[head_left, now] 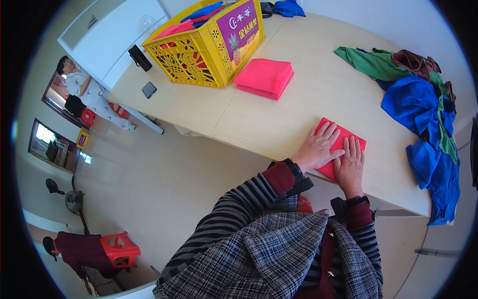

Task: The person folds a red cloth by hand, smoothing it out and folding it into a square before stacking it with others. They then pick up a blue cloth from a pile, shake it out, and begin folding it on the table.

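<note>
Close to the table's near edge lies a folded red cloth (355, 139). My left hand (321, 147) rests flat on its left part, fingers stretched out. My right hand (350, 169) presses flat on its near right part, fingers extended and the thumb meeting the left hand. Neither hand grips anything. Farther off, a neat stack of folded pinkish-red cloths (265, 78) sits beside a yellow plastic crate (199, 60). Folded red and blue cloths (186, 22) fill the crate's top.
Crumpled blue cloths (416, 104), a green cloth (371, 62) and a brown cloth (416, 64) heap along the table's right side. A phone (149, 89) and a black cylinder (140, 58) lie left of the crate. One person (87, 89) stands far left; another (82, 251) sits lower left.
</note>
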